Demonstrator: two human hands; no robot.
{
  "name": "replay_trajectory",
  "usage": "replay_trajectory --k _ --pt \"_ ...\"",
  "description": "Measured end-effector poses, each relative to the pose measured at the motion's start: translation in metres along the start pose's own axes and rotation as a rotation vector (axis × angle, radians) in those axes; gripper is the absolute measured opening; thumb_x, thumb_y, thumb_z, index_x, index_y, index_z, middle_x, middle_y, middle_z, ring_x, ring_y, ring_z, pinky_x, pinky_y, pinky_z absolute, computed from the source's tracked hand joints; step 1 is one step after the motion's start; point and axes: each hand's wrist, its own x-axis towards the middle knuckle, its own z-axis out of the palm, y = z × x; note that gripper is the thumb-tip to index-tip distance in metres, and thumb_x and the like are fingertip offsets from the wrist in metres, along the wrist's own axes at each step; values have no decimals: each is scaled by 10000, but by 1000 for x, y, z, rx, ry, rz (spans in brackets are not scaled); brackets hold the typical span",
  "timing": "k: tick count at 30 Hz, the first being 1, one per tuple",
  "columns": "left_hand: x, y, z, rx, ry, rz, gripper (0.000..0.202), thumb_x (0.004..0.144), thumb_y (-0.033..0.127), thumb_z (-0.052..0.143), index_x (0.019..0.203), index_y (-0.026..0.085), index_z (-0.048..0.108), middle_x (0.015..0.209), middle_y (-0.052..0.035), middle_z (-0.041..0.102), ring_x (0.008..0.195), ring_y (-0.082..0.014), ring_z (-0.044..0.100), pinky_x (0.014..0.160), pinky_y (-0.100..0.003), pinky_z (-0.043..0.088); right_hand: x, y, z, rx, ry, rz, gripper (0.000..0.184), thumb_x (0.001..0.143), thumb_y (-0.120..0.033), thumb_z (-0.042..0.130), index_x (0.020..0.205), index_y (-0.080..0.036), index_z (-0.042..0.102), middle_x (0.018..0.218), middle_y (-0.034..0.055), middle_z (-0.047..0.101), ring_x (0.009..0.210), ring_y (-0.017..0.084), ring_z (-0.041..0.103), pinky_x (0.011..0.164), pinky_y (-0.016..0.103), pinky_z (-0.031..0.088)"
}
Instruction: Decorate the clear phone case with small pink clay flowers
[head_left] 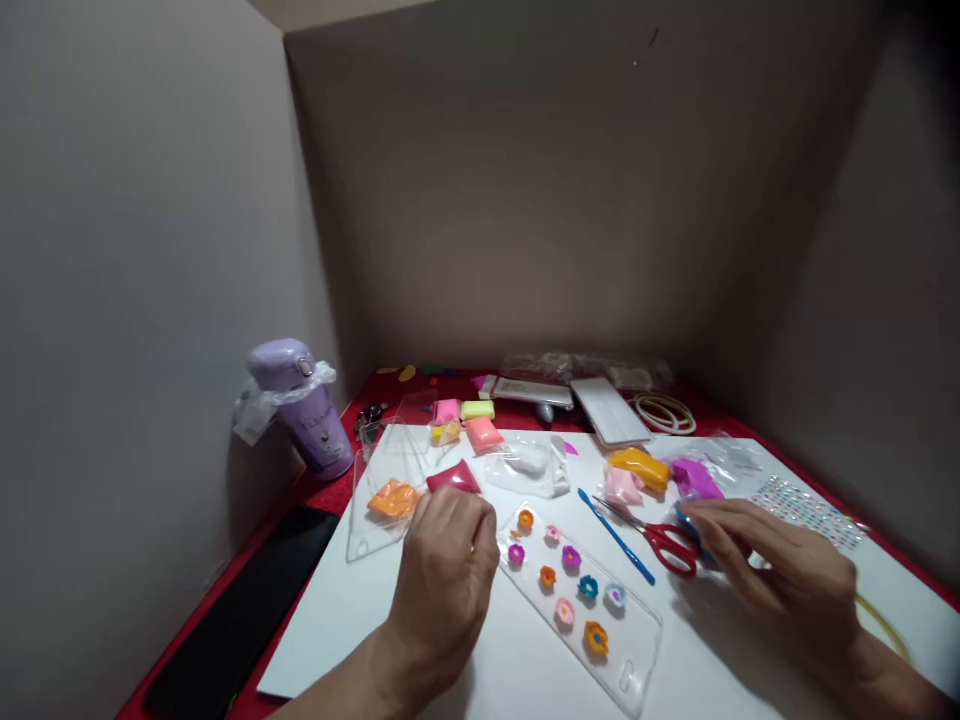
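A: Left hand (442, 565) is low over the white sheet (352, 620), back of the hand to the camera, knuckles up, fingers curled under.

B: Its fingertips sit right at the red packet (453, 479), just beside the orange packet (392, 498). Tips are hidden, so I cannot tell whether it grips anything.

A: Right hand (765, 565) reaches in from the right, wrist flat, fingers stretched long over a blue piece (686, 522).

B: It's touching, yes, but whether it's pinched or only covered I cannot say. The red scissors (664, 540) lie against that same spot, handles toward the hand.

A: Between the hands lies the clear case (634, 650), flat, its little flowers facing up, and I'd judge it lies that way so nothing smears.

B: A thin blue tool (615, 535) is parked beside it, close to the right hand. The other coloured packets are spread along the far side, all within reach, it seems.

A: The purple bottle (304, 410) stands off the sheet on the left, likely out of the elbows' way
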Motion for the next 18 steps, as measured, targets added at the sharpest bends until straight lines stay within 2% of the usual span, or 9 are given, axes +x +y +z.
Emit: replay_trajectory --k 3,8,12,15,18 --pt "3 5 4 -33 1 13 220 954 164 398 753 181 486 721 -24 510 698 -175 444 648 -317 343 2 -3 1 16 -18 -17 196 836 -85 590 936 -226 681 809 46 731 710 205 710 613 283 548" --pt "-3 3 11 -128 91 74 210 946 151 446 739 183 466 700 -5 493 683 -157 450 644 -306 348 3 -15 2 85 -34 -60 163 855 -78 580 928 -209 644 745 23 710 651 161 679 590 264 515" --pt "-12 -10 19 -114 83 126 140 928 132 458 808 177 513 741 -16 538 707 -159 492 658 -309 386 4 -24 -2 112 -89 -67 156 891 -99 520 835 -202 622 635 10 661 560 149 634 540 267 463" --pt "-17 -16 26 -118 59 81 109 922 132 459 905 174 558 804 -26 590 739 -154 548 663 -291 430 5 -29 -4 158 -147 -130 220 923 -121 456 781 -196 606 605 14 632 517 140 597 525 269 432" --pt "-21 -18 34 -80 39 95 168 891 98 451 995 176 558 864 -35 622 775 -159 582 675 -288 460 6 -33 -4 179 -246 -147 274 936 -125 419 730 -188 588 557 8 585 480 131 554 511 268 393"
